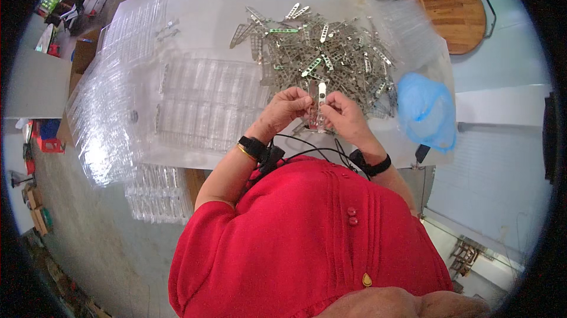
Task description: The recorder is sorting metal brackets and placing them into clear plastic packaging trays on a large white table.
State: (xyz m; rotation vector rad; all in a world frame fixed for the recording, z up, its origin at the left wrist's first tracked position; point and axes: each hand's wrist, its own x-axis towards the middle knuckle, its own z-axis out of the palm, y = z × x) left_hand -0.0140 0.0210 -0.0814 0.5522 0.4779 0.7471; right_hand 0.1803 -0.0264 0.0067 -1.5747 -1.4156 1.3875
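My left hand (pixel 287 107) and my right hand (pixel 347 118) are close together at the near edge of a heap of metal strips. Upright between them is a shiny, flat perforated metal strip (pixel 322 91) with a pointed top end, pinched by my right fingers. Beside it, my left fingertips close on a darker, reflective perforated strip, whose outline is partly hidden by the fingers. Just beyond both hands lies the loose heap of perforated metal strips (pixel 348 58), tangled and pointing every way.
Clear plastic trays (pixel 207 93) with long compartments lie left of the heap; more trays (pixel 118 111) are stacked at the table's left edge. A blue plastic bag (pixel 426 111) rests at the right. Black cables (pixel 307 144) run near my wrists. A round wooden stool (pixel 449 11) stands beyond.
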